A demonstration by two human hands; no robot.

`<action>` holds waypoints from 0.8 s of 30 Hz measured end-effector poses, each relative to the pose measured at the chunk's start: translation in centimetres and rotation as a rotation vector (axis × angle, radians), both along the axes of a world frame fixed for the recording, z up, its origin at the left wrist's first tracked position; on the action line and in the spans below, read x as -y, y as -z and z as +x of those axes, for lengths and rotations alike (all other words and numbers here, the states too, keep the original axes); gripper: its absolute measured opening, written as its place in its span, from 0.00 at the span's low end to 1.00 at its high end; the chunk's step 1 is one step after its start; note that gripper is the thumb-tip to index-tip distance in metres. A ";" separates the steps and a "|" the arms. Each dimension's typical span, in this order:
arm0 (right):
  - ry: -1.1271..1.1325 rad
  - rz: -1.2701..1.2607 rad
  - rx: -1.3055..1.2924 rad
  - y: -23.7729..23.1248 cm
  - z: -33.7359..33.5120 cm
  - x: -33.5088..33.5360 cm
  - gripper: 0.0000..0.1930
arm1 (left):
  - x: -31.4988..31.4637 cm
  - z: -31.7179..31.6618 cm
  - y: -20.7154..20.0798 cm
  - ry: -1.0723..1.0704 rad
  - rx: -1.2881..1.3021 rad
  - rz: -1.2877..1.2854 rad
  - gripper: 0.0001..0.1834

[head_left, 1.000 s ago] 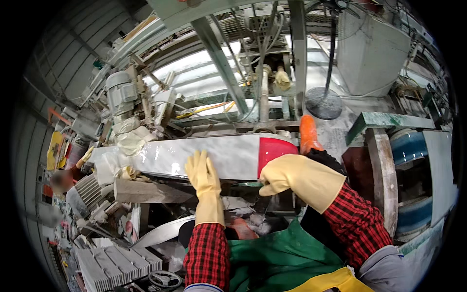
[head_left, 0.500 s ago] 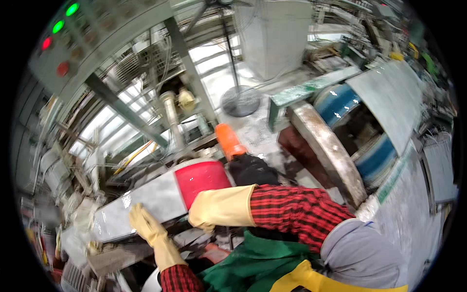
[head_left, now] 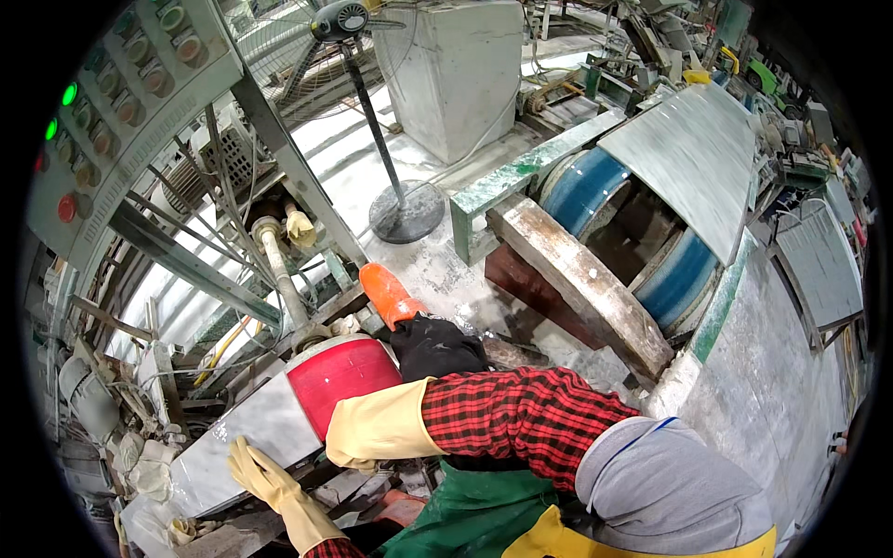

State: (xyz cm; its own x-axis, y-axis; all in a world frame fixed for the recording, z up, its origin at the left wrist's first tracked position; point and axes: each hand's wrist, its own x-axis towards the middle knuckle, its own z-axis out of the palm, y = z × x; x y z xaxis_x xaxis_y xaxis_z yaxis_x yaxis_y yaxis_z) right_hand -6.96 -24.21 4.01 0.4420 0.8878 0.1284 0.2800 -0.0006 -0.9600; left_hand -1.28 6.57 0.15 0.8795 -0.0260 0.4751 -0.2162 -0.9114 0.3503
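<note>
I see the marbled slab (head_left: 251,435) near left, by a red band (head_left: 340,374); left hand (head_left: 267,476) straight-fingered on the slab; right hand (head_left: 379,423) at the band, its grip I cannot tell; far off, a fan (head_left: 373,121) on pale floor (head_left: 423,258).

A red belt (head_left: 344,379) sits toward seven o'clock. A long, flat grey stone (head_left: 265,423) lies on it, wet and shiny, and runs off toward eight o'clock. The pale, dusty floor (head_left: 423,259) holds a fan (head_left: 407,219) on a round foot at eleven o'clock. A big white box (head_left: 456,88) stands on it at twelve o'clock.
</note>
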 end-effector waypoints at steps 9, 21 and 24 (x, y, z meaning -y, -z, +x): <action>0.048 -0.223 -0.302 1.3 1.2 -0.8 0.05 | 1.0 -0.1 -0.5 0.022 0.011 -0.032 0.20; -0.354 0.600 -0.462 6.9 2.9 -1.4 0.13 | 1.9 -0.1 -0.7 0.007 0.021 -0.018 0.18; -0.041 -0.088 -0.050 1.1 1.7 -2.3 0.13 | -0.2 -0.4 -0.2 -0.025 0.034 -0.013 0.18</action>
State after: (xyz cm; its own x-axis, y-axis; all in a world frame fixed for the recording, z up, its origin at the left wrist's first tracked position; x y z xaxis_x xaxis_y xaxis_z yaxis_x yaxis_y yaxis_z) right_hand -5.25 -21.89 2.87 0.4086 0.9123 0.0280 0.2333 -0.0748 -0.9695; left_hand -1.67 6.80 0.38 0.8630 0.0017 0.5052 -0.2058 -0.9121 0.3546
